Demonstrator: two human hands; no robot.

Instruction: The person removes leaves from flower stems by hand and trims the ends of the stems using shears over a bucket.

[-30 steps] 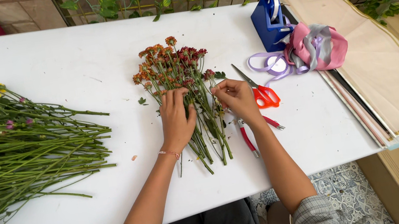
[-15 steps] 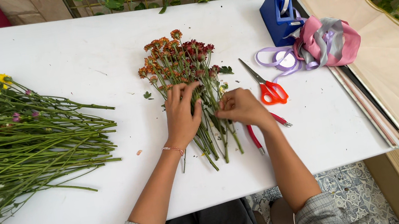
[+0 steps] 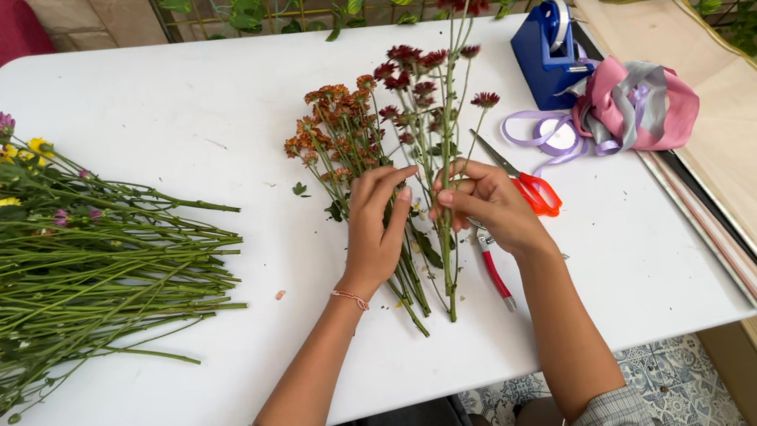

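Observation:
A small bunch of orange and dark red flowers [image 3: 355, 130] lies in the middle of the white table [image 3: 180, 113]. My left hand [image 3: 379, 228] rests on its stems, fingers apart and pressing them down. My right hand [image 3: 488, 204] pinches a few dark red flower stems [image 3: 439, 132] and holds them lifted, with their heads raised toward the far edge. The stem ends stick out toward me below both hands.
A large pile of mixed long-stemmed flowers [image 3: 33, 268] covers the table's left side. Red-handled scissors [image 3: 526, 184] and a red tool [image 3: 497, 275] lie beside my right hand. A blue tape dispenser [image 3: 547, 49], pink and lilac ribbons [image 3: 625, 108] and beige wrapping sheets [image 3: 751, 134] sit right.
My right hand has picked up a few dark red stems out of the bunch and raised them. The left hand has stayed on the remaining stems.

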